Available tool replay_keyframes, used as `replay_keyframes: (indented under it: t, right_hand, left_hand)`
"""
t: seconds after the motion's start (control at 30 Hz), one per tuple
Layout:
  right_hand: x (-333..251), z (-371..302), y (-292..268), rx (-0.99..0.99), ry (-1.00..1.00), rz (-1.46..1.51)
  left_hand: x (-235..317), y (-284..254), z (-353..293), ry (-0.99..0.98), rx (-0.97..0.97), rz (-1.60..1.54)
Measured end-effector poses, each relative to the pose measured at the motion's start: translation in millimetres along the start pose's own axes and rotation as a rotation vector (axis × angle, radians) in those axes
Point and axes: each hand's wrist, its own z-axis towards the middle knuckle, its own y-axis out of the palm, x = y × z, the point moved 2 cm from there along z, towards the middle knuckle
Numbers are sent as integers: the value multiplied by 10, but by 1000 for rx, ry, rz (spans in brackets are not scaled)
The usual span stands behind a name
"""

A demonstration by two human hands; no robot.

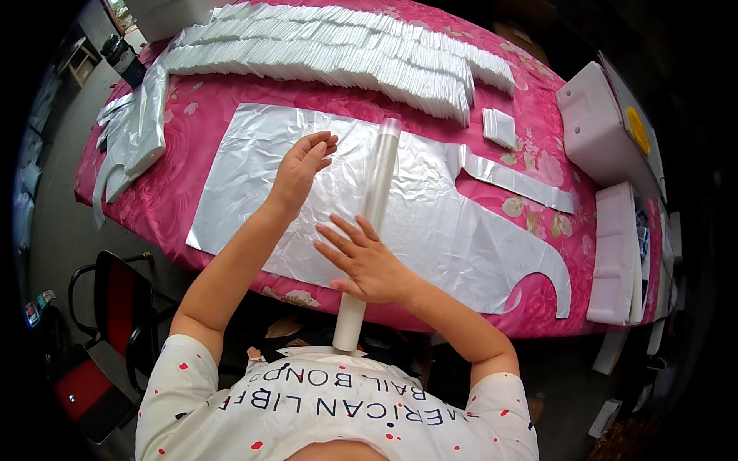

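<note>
A silvery-white plastic apron (430, 207) lies spread over the table, its neck loop and straps toward the right. A long pale tube (377, 184), whitish at its near end, lies across the apron, and that end reaches over the table edge to my shirt. My right hand (365, 265) is over the near part of the tube, palm down and fingers spread; whether it presses on the tube I cannot tell. My left hand (306, 169) is above the apron, left of the tube, with fingers loosely bent and nothing in them.
Long rows of folded white packets (330, 58) line the far side of the pink flowered tablecloth (207, 115). A small packet stack (499, 127) sits at right, near white foam boxes (596, 115). More plastic aprons (138, 142) hang at left by a dark bottle (123, 60). A chair (123, 296) stands lower left.
</note>
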Motion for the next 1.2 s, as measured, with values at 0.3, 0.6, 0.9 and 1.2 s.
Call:
replay_keyframes:
  t: [0.3, 0.6, 0.9, 1.2]
  right_hand:
    - [-180, 924, 153, 5, -253, 150]
    - [-248, 2189, 786, -179, -171, 59]
    - [-336, 1996, 849, 759, 553, 1104]
    - [-129, 974, -182, 761, 453, 1921]
  left_hand:
    - [139, -1680, -1377, -6, 336, 292]
    - [161, -1451, -2014, 123, 313, 1242]
    - [-8, -1165, -1998, -238, 111, 493]
    - [-96, -478, -1594, -512, -781, -589]
